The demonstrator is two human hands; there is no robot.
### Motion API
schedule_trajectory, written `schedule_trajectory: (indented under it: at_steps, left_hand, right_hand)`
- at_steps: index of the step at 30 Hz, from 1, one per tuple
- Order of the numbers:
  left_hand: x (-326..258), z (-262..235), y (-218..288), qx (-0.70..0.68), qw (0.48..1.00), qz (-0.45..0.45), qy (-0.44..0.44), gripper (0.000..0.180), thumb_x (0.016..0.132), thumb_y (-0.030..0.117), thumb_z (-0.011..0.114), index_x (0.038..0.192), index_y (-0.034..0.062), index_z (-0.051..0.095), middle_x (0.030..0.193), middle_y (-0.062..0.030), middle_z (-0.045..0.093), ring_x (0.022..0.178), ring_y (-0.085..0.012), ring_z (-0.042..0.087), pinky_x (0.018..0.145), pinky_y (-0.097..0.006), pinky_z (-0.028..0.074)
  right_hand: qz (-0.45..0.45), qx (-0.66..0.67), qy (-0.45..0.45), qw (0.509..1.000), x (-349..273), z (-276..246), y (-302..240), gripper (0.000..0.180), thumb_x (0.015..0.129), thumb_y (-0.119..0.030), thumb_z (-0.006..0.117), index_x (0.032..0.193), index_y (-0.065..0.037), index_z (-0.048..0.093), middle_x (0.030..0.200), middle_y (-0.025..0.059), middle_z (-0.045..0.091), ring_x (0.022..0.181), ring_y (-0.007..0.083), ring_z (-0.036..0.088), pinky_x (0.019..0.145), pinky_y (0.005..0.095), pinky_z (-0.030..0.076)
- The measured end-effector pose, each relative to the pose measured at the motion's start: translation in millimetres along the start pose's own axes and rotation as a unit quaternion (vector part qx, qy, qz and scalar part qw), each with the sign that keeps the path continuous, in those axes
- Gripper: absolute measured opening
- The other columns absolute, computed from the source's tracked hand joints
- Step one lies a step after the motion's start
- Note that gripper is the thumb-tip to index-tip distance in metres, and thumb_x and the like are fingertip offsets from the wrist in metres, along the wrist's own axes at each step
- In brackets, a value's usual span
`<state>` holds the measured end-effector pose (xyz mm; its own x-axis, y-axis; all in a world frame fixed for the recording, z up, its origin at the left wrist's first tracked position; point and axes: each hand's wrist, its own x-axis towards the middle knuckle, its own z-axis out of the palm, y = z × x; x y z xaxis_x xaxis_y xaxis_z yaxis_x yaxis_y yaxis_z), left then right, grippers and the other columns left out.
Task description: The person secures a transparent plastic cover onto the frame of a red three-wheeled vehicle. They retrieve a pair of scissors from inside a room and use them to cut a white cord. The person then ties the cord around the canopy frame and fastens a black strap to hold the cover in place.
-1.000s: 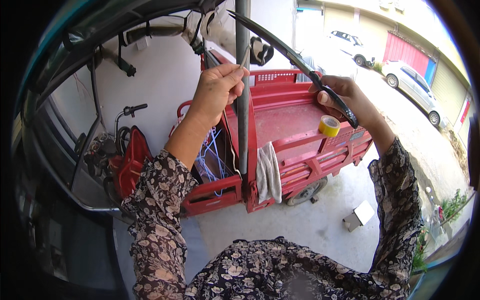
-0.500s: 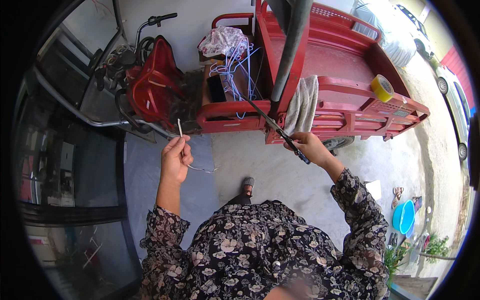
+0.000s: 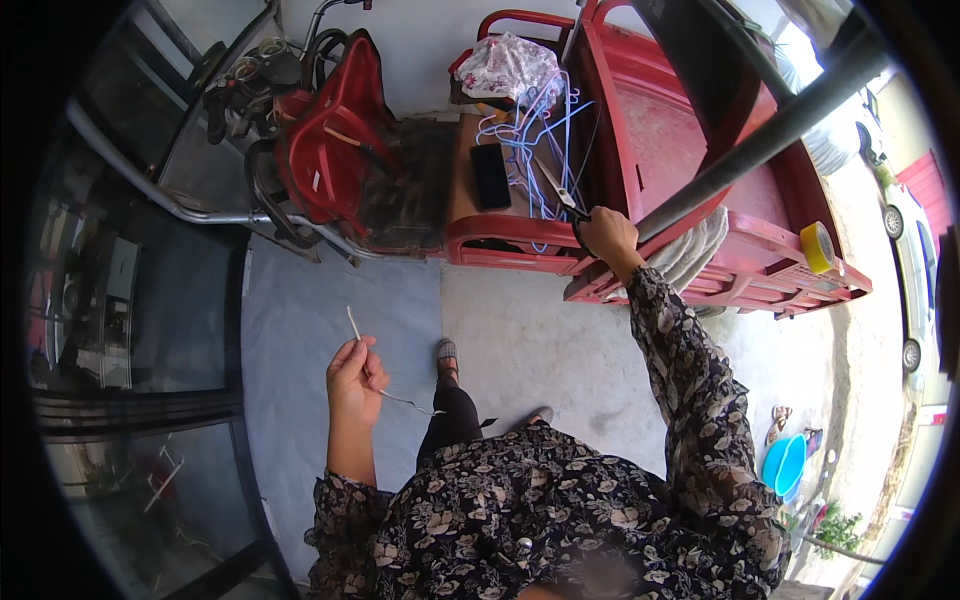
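Note:
My left hand (image 3: 355,378) is closed in a pinch on a thin white cord (image 3: 353,322). One short end stands up above the fingers, and a slack tail trails off to the right below them. My right hand (image 3: 609,238) grips the black handles of a pair of scissors (image 3: 552,182), partly hidden by the fingers. The blades point away over the front box (image 3: 465,190) of a red cargo tricycle. Right beside them lies a tangle of blue wire hangers (image 3: 525,140). A black phone (image 3: 490,176) rests on the box, left of the hangers.
A flowered plastic bag (image 3: 508,68) sits behind the hangers. The tricycle's red seat (image 3: 335,150) is at left, its cargo bed (image 3: 690,130) at right. A grey pole (image 3: 760,130) slants past my right hand. A yellow tape roll (image 3: 817,247) and grey towel (image 3: 690,255) hang on the side rail.
My right hand has carried the scissors forward to the box beside the hangers. My left hand has dropped slightly, still pinching the cord. The view has shifted, and both my feet now show.

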<state>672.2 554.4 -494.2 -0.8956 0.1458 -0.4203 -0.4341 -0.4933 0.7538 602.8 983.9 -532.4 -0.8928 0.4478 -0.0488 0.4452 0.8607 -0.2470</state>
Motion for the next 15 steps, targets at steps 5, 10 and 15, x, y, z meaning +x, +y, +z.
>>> schedule_trajectory:
  at_steps: [5,10,15]
  left_hand:
    - [55.9,-53.8,28.6,-0.006,0.999,-0.029,0.036,0.014,0.094,0.015,0.053,0.096,0.0026,0.059,0.06,-0.0013,0.046,0.049,-0.0103,0.037,0.047,-0.025,0.029]
    - [120.6,-79.5,51.7,0.02,0.996,-0.071,0.043,0.015,0.094,0.015,0.054,0.097,0.0019,0.059,0.061,-0.0018,0.049,0.049,-0.0105,0.039,0.047,-0.025,0.031]
    - [158.4,-74.9,71.6,0.065,0.996,-0.065,0.022,0.015,0.094,0.014,0.053,0.098,0.0007,0.06,0.062,-0.0024,0.051,0.05,-0.0107,0.041,0.047,-0.025,0.032]
  right_hand:
    - [0.077,-0.034,-0.005,0.996,80.4,44.7,-21.0,0.026,0.078,-0.021,0.054,0.085,-0.002,0.07,0.089,0.0219,0.067,0.085,0.038,0.066,0.073,0.0448,0.052]
    - [0.121,-0.042,-0.014,0.992,131.8,92.8,-37.2,0.028,0.08,-0.022,0.053,0.087,0.0,0.069,0.092,0.0217,0.067,0.088,0.0381,0.065,0.076,0.0448,0.052]
    - [0.163,-0.034,-0.021,0.986,163.5,131.1,-37.4,0.029,0.08,-0.023,0.055,0.094,-0.001,0.068,0.097,0.0216,0.066,0.092,0.0386,0.064,0.08,0.0453,0.051]
